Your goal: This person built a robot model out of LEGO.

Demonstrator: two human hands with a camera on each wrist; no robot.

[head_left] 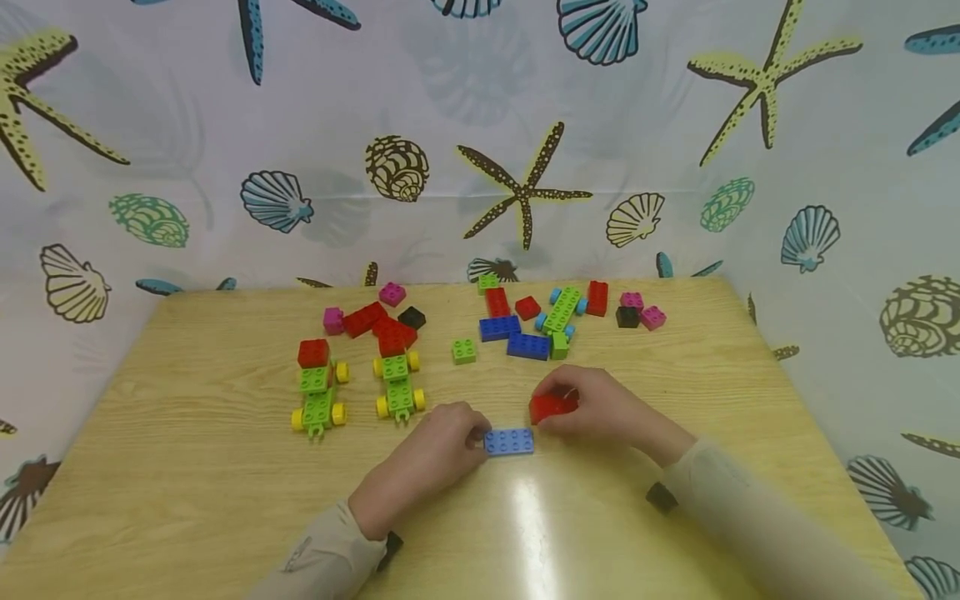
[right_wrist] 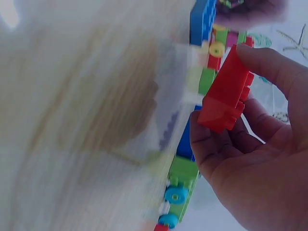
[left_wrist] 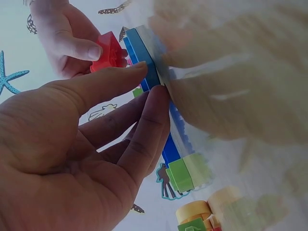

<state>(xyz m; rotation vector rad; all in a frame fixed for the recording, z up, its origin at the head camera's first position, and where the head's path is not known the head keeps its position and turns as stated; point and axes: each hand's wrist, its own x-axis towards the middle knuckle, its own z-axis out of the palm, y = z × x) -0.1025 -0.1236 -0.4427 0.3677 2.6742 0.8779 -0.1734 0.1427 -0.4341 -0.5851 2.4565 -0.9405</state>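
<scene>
A light blue eight-stud brick (head_left: 508, 442) lies flat with its studs up near the middle of the table. My left hand (head_left: 438, 446) is at its left end, thumb and a fingertip pinching the blue brick, as the left wrist view shows. Just right of it, my right hand (head_left: 596, 404) grips a red brick (head_left: 553, 407) between thumb and fingers. In the right wrist view this red brick (right_wrist: 225, 89) is tilted, its studs turned toward the palm, and it is apart from the blue one.
Two green wheeled bases with yellow wheels (head_left: 400, 398) and red bricks stand at the left. Farther back are dark blue bricks (head_left: 528, 346), a green base with blue wheels (head_left: 562, 310), a small green brick (head_left: 463, 351) and pink bricks (head_left: 653, 317). A patterned cloth (head_left: 450, 100) hangs behind the table.
</scene>
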